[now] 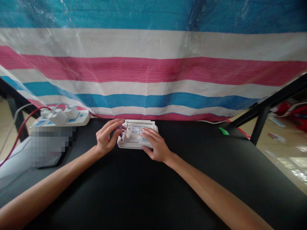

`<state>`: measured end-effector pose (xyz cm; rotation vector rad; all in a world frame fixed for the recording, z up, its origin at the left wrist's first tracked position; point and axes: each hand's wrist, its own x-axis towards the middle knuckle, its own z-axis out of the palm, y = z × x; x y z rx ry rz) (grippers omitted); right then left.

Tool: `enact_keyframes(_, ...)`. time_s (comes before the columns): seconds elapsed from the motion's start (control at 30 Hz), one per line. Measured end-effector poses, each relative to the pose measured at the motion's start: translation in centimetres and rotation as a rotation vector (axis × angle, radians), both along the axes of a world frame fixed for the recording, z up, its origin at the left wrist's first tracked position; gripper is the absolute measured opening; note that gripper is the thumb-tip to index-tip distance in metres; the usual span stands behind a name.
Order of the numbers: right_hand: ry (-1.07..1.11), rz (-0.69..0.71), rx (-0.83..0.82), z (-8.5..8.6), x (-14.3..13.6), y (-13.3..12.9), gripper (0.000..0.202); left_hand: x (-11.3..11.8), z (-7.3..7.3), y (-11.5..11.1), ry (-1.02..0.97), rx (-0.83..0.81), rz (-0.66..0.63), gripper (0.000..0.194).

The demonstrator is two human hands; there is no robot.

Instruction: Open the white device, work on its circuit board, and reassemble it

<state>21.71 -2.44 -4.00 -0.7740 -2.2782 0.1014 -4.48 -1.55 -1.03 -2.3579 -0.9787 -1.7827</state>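
At the left end of the white router, my left hand has fingertips pinched together on a slim purple screwdriver, pointing down at its corner. My right hand rests across the router's right half, fingers laid out and apart, thumb by its near edge. The router lies label side up on the black tabletop; left of it sits a power strip, behind it hangs a striped tarpaulin, and well to its right lies a green packet.
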Motion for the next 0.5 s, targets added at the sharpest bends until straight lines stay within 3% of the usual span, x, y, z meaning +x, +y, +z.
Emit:
enact_keyframes(0.27,-0.009,0.001,0.014,0.06,0.04,0.03,0.048,0.07,0.2,0.13,-0.037,0.083,0.049,0.047)
enact_keyframes(0.4,-0.004,0.005,0.012,0.09,0.03,0.03,0.048,0.11,0.29,-0.08,-0.007,-0.015,-0.05,0.042)
enact_keyframes(0.5,-0.007,0.002,0.003,0.1,0.05,0.0,0.049,0.2,0.21,0.02,-0.027,-0.027,-0.022,0.045)
